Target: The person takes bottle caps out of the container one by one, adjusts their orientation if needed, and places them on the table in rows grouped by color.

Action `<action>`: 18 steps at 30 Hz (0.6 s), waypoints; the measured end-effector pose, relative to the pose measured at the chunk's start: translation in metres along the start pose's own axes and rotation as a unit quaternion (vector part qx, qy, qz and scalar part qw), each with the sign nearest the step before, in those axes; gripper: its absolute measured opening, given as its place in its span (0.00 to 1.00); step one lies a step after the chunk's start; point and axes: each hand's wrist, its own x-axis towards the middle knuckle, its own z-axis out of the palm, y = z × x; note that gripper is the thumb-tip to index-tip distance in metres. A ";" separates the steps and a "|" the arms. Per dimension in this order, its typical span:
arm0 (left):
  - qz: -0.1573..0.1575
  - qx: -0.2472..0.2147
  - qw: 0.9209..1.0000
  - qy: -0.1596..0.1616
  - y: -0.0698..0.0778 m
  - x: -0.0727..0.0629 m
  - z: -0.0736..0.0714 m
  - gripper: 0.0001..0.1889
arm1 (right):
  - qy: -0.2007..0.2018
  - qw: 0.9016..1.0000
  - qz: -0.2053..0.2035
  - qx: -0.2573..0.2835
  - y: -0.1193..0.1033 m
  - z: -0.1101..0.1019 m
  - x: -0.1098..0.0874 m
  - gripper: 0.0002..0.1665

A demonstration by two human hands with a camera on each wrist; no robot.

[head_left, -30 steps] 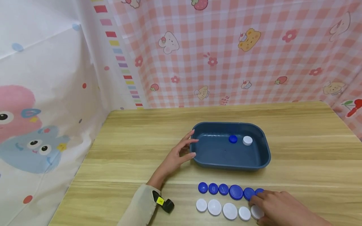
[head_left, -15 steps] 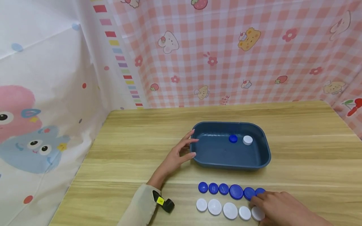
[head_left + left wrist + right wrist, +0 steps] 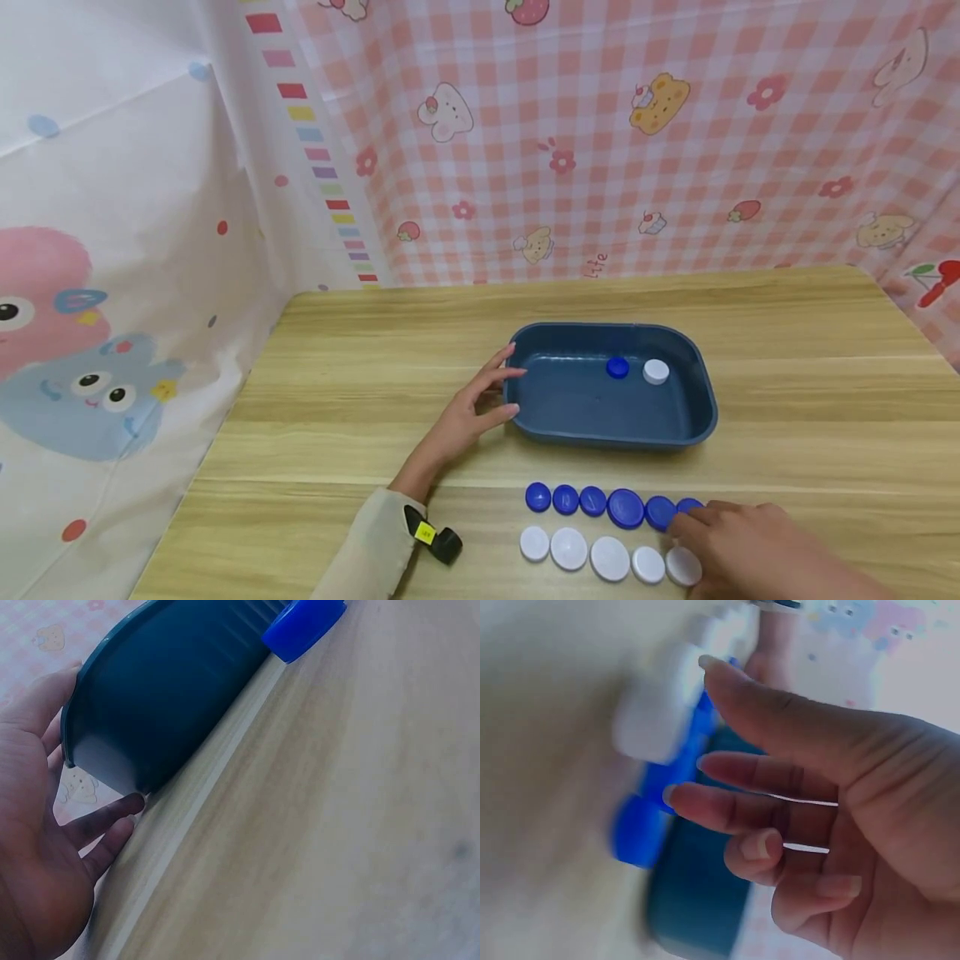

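Observation:
My left hand (image 3: pixel 463 425) rests at the left end of a dark blue plastic basin (image 3: pixel 592 421), its thumb and fingers spread against the rim. Inside the basin lie one blue bottle cap (image 3: pixel 618 367) and one white bottle cap (image 3: pixel 656 372). My right hand (image 3: pixel 742 542) is at the right end of two rows of caps, beside the last white cap (image 3: pixel 683 566) and partly over the last blue cap (image 3: pixel 688 507). In the right wrist view a gap shows between its thumb and fingers, with nothing gripped; the ring and little fingers are bent.
A row of several blue caps (image 3: pixel 592 502) lies in front of the basin on the wooden table (image 3: pixel 337 375). Nearer still is a row of several white caps (image 3: pixel 568 549). A pink checked cloth (image 3: pixel 495 200) hangs behind the table.
My right hand has drawn slightly right, off the last white cap, more of which shows. My left hand stays at the basin.

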 end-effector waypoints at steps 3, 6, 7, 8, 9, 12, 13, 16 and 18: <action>0.002 0.001 1.000 0.001 -0.001 0.000 0.000 0.23 | 0.034 0.999 0.024 -0.025 -0.004 -0.018 -0.004 0.20; 0.006 0.003 1.000 0.004 -0.001 0.000 -0.001 0.23 | 0.111 0.991 0.034 -0.064 -0.004 -0.039 -0.004 0.19; 0.008 0.003 1.000 0.005 -0.001 0.000 -0.001 0.23 | 0.136 0.987 0.038 -0.074 -0.003 -0.046 -0.003 0.19; 0.010 0.003 1.000 0.005 -0.001 0.000 -0.001 0.23 | 0.164 0.982 0.033 -0.085 -0.001 -0.052 -0.001 0.19; 0.011 0.003 1.000 0.006 -0.001 0.000 -0.001 0.23 | 0.183 0.978 0.029 -0.091 0.001 -0.059 0.002 0.18; 0.015 0.002 1.000 0.005 -0.001 0.000 -0.001 0.23 | 0.211 0.973 0.009 -0.089 0.011 -0.075 0.015 0.17; 0.015 0.002 1.000 0.004 -0.001 -0.001 0.000 0.23 | 0.214 0.973 0.004 -0.088 0.014 -0.078 0.020 0.17; 0.012 0.001 1.000 0.003 -0.001 -0.001 0.000 0.23 | 0.205 0.975 -0.002 -0.081 0.023 -0.086 0.039 0.17; 0.010 0.002 1.000 0.001 -0.001 0.000 0.001 0.23 | 0.193 0.978 -0.003 -0.082 0.029 -0.089 0.052 0.18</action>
